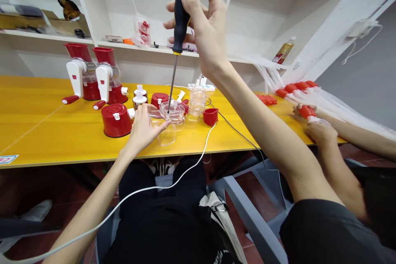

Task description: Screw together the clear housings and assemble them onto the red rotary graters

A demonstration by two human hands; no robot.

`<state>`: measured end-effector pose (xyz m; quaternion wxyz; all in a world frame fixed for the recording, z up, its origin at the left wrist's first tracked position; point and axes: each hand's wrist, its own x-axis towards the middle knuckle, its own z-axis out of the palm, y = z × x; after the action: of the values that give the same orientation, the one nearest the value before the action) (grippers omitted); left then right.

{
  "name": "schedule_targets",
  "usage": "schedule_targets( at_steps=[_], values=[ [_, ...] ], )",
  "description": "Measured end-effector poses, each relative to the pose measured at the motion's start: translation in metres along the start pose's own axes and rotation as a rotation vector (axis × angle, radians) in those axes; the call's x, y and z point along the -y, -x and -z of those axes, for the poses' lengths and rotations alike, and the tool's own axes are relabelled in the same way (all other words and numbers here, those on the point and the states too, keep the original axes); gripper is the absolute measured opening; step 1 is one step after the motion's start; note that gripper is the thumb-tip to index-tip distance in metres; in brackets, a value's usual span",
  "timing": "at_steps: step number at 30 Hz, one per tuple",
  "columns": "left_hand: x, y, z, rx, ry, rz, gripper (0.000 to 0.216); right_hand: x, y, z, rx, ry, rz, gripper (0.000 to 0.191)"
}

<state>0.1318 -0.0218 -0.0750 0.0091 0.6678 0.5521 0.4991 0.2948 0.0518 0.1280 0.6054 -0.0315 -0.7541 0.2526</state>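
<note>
A: Obs. 1, edges. The clear plastic housing [168, 117] sits on the yellow table [46, 132], close to the near edge. Crowded on its far side: red base [116, 120] just left, a red cap [159, 99] behind, stacked clear cups [197, 101] and a small red cup [210, 116] to the right. Open table surface lies well to the left.

B: Hands?

A: Left hand [142, 128] lies flat against the housing's left side, fingers spread loosely and touching it, not closed round it. Right hand [202, 20] is raised high, fingers curled shut round the black handle of the screwdriver [179, 24].

B: Axis of the tool?

A: Long axis near vertical, slightly tilted: handle top leans right, shaft runs down and left. Tip points down into the top of the housing; actual contact too small to tell.

B: Right side?

A: Another person's hands [312, 121] work at the table's right edge, on red-capped parts [295, 87], well apart from the housing.
</note>
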Motion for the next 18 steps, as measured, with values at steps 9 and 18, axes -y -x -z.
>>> schedule_targets(
  at_steps=[9,18],
  values=[
    [-0.001,0.000,0.000,0.001,0.010,-0.001,0.062,0.004,-0.005,-0.015,-0.175,0.310,0.092,0.032],
    [-0.001,0.000,0.001,0.008,0.028,0.007,0.062,-0.001,-0.007,-0.018,-0.211,0.106,0.162,0.014]
  ],
)
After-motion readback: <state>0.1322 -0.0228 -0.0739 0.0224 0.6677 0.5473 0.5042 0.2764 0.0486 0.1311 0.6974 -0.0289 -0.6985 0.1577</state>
